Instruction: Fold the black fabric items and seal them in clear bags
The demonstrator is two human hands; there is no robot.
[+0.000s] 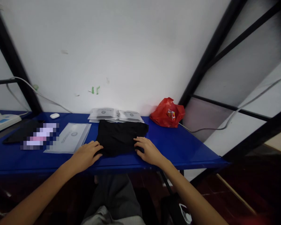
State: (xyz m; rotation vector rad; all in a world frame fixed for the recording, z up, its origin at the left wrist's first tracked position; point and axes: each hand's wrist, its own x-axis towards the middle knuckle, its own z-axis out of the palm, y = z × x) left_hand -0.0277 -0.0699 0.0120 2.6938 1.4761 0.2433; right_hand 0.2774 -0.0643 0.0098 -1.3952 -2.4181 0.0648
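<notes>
A black folded cloth [118,137], seemingly a garment, lies flat on the blue table in front of me. At its left edge rests my left hand [89,153], fingertips touching the fabric and thumb held apart. My right hand [148,151] lies on the cloth's right side with fingers spread and a gap before the thumb. Behind the cloth are several frosted plastic bags [104,114] with dark print, partly overlapping. One more frosted bag [72,137] lies flat to the left of the cloth, close to my left hand.
A red plastic bag [167,114] sits at the back right of the blue table [178,147]. To the left are a blurred-out phone screen [39,136], a white earbud case [54,115] and a white power strip [6,122]. Black metal posts [203,68] frame the table.
</notes>
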